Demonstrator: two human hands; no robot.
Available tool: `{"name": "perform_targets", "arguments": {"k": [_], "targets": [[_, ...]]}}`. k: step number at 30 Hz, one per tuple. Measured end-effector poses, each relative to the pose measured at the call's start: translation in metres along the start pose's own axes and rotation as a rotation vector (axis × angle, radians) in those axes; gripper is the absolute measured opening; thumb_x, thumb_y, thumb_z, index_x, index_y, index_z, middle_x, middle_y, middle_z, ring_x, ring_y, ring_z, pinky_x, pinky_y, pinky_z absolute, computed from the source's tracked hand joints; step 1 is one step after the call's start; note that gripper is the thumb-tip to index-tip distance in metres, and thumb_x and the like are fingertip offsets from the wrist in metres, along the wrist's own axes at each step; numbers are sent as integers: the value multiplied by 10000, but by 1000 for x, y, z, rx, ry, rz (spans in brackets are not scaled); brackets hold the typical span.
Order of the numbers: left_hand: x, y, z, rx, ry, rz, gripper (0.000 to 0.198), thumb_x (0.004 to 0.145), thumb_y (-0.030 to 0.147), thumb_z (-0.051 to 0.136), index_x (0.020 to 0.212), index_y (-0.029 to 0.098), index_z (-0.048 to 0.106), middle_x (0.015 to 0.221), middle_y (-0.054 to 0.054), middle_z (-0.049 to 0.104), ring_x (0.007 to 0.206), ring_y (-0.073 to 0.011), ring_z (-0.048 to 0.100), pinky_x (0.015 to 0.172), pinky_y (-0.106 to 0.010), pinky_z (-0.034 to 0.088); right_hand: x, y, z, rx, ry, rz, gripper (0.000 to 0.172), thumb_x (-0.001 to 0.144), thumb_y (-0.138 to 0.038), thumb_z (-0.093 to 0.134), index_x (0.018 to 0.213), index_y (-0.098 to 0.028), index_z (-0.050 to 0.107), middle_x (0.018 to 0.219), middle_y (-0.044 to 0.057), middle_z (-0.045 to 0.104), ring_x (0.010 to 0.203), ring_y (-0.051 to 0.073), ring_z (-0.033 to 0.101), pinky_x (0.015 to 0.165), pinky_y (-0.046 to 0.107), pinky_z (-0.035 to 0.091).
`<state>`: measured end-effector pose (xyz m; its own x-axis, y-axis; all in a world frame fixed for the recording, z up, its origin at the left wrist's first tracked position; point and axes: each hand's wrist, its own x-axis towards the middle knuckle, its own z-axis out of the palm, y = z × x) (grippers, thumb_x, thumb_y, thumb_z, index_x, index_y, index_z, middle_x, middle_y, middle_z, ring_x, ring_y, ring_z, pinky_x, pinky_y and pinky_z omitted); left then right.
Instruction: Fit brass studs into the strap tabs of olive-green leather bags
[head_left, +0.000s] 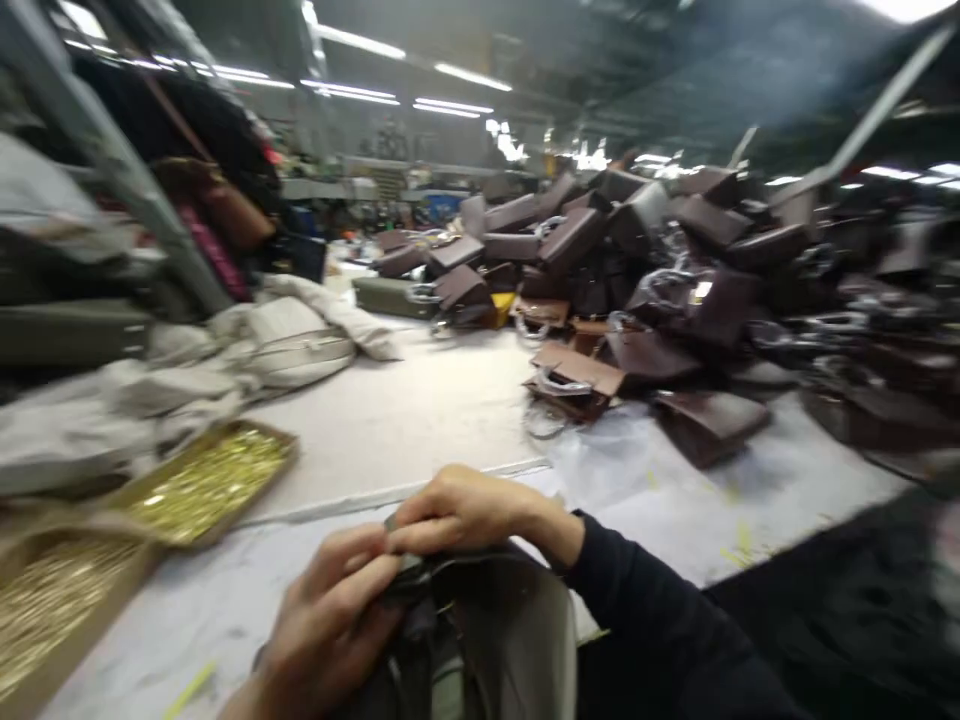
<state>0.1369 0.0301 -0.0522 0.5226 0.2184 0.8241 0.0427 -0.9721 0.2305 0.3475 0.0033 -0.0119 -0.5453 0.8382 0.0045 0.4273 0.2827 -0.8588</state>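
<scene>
A dark olive-grey bag [510,620] stands at the lower middle of the head view, its opening facing up toward me. My left hand [330,610] is closed on the bag's upper edge, thumb and fingers pinching the material. Against its fingertips, my right hand [465,510] reaches across from the right and pinches the same part of the edge. Whatever small piece may lie between the fingertips is hidden. Straps or folds show dimly inside the bag, and motion blurs the picture.
At the left are a tray of shiny gold pieces [217,480] and a box of paler metal pieces [60,600]. Beige bags [292,340] lie behind them on the white table [420,400]. A large heap of brown handbags [585,250] covers the back right.
</scene>
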Motion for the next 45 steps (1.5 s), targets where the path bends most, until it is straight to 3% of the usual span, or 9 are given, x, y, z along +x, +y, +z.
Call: {"name": "perform_targets", "arguments": {"k": [4,9,14,20,25,31,35,38,45], "targets": [[5,-2,-34,47,178,-351,272,855,78,689,1079,188,581,1130,-58,662,1060,-174,675,876,-275,580,6,10,13,180,490,-70,421,1028,-425,547,708,-151,560,624,-53,444,590,90,406,562,218,316],[3,-58,-65,361,495,-740,329,813,87,634,1094,195,500,1216,-99,695,1131,-232,680,950,-354,563,-10,-1,34,-87,934,-234,214,1041,-339,573,901,-182,615,780,-1,571,722,137,529,681,258,416],[-27,-94,-83,669,93,-865,349,897,128,491,1236,200,527,1214,-105,687,1111,-281,676,969,-416,545,-7,-9,82,-551,686,-520,284,1021,-298,623,1275,-176,590,1261,107,652,928,200,655,768,317,512],[-13,-87,-94,687,-225,-809,339,843,147,544,1175,188,599,1209,-101,692,1098,-313,671,937,-410,544,42,-12,112,-789,524,-322,554,900,-416,796,1335,-176,550,1467,106,542,889,237,695,609,348,496],[16,-52,-114,699,-476,-812,555,818,143,556,1369,207,525,1333,-102,659,1194,-293,647,1005,-399,513,45,-8,93,-910,643,-99,279,905,-438,788,868,-202,643,800,8,670,688,221,636,566,347,391],[38,15,-118,659,-973,-755,268,933,320,446,834,232,678,866,-61,709,798,-273,689,727,-393,502,12,-2,48,-1008,737,54,221,853,-20,740,883,-218,645,902,14,618,660,169,587,516,306,371],[42,32,-110,599,-1046,-754,248,913,330,476,773,221,648,831,-67,722,769,-283,689,687,-386,463,19,-4,33,-1103,632,-133,147,845,-55,748,843,-194,699,1316,99,604,1010,290,623,740,357,553],[43,37,-105,574,-1065,-747,246,903,331,497,749,218,652,781,-68,727,734,-287,695,657,-379,450,29,6,24,-907,489,-224,385,903,-8,599,1204,-229,692,1605,56,359,1263,324,529,986,455,545],[71,32,-96,539,-1256,-529,316,910,356,554,677,204,703,638,-80,703,634,-299,697,559,-359,381,36,63,14,446,670,-33,924,802,-209,675,1611,-254,232,1281,72,669,1102,239,645,835,343,573]]}}
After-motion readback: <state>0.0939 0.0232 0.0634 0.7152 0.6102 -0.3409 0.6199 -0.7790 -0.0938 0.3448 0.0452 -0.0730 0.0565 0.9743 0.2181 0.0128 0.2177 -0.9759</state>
